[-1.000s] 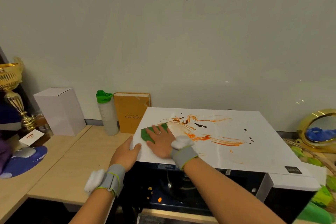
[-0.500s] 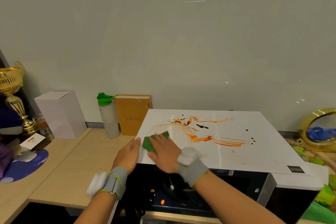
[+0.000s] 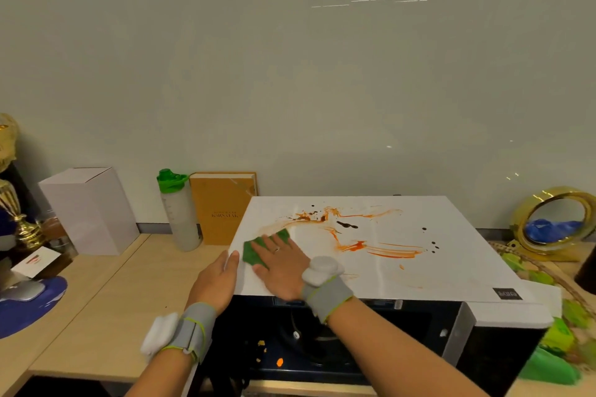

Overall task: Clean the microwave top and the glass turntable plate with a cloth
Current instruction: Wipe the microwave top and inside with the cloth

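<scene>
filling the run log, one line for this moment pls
stage: wiping microwave top | right hand flat on green cloth | left hand grips left edge | orange smears remain

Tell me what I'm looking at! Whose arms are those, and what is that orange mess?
The camera sits on a person's head, looking down, so those are the person's own arms, with grey bands on the wrists. The right hand presses a green cloth flat on the white microwave top, which is smeared with orange sauce streaks and dark drops. The left hand grips the microwave's left edge. Below, the door is open. On the wooden desk stand a green-capped bottle, a yellow book and a white box.
</scene>
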### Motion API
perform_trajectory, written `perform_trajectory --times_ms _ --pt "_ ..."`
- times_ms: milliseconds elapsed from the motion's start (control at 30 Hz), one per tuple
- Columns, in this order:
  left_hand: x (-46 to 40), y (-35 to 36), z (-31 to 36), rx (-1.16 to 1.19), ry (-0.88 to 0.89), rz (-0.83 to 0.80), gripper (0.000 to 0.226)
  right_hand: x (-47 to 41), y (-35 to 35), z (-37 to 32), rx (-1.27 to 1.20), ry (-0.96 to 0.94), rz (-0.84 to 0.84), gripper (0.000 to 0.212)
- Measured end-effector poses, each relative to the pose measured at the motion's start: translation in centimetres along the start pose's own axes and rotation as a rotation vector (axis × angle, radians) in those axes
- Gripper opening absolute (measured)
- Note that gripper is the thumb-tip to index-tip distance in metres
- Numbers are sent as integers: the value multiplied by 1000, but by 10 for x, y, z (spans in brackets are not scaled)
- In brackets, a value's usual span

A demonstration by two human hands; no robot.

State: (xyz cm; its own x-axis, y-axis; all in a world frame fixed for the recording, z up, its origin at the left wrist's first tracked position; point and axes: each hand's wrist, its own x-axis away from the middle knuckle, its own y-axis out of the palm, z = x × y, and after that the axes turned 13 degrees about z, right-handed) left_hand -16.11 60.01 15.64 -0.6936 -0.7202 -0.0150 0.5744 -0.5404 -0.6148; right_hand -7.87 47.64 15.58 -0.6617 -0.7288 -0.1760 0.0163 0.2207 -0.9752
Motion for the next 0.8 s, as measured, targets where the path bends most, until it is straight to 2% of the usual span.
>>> perform_trajectory --times_ms 133,267,400,533,600,667,800 --pt "1 0 0 -40 28 -7 52 39 -18 22 -60 -79 -37 54" --pt "5 -2 1 -41 31 -17 55 19 -19 51 11 109 -17 55" --pt "6 -2 4 -52 12 -15 56 -27 -2 34 64 219 -14 55" --pt "5 -2 4 -67 -2 -2 55 -9 -1 -8 38 57 -43 55" --pt "4 -1 2 -80 -1 -1 55 20 -7 -7 15 -44 -65 55" --pt "3 -2 1 -81 -4 -3 56 35 -15 11 2 -67 -82 55" --pt "7 -3 3 -82 -1 -18 56 -9 -20 50 127 191 -61 57"
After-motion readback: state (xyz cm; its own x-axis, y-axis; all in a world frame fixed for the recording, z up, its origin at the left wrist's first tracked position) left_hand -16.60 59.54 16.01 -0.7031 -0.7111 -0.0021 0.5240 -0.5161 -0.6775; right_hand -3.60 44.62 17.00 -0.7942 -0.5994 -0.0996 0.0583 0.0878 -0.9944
